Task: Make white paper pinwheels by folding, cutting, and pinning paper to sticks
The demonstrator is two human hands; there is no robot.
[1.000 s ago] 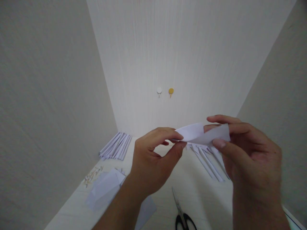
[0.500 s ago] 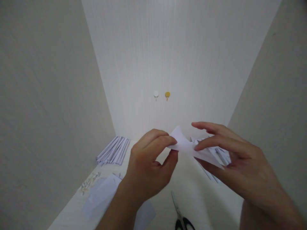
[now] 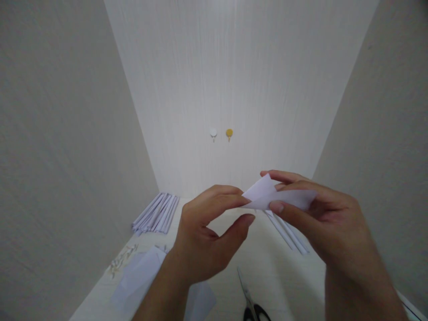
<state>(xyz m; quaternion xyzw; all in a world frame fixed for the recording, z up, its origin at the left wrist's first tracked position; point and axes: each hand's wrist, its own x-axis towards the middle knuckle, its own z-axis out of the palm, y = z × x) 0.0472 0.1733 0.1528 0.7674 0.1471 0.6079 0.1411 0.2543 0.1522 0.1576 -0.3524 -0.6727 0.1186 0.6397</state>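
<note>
A small folded piece of white paper (image 3: 267, 196) is held in the air between both hands, above a white table (image 3: 267, 272). My right hand (image 3: 321, 223) grips its right part, thumb underneath and fingers over the top. My left hand (image 3: 209, 232) touches the paper's left tip with its fingertips, the thumb held a little below and apart from it.
A bundle of rolled white paper sticks (image 3: 155, 213) lies at the back left, and more sticks (image 3: 289, 234) lie under my right hand. Flat paper sheets (image 3: 140, 276) and small scraps (image 3: 120, 263) are at the left. Black-handled scissors (image 3: 250, 303) lie at the front. Two round hooks (image 3: 220, 133) are on the wall.
The paper has been turned and folded between my hands. My right hand shifted its grip from fingers stretched over the paper to thumb under it; my left thumb has come off the paper.
</note>
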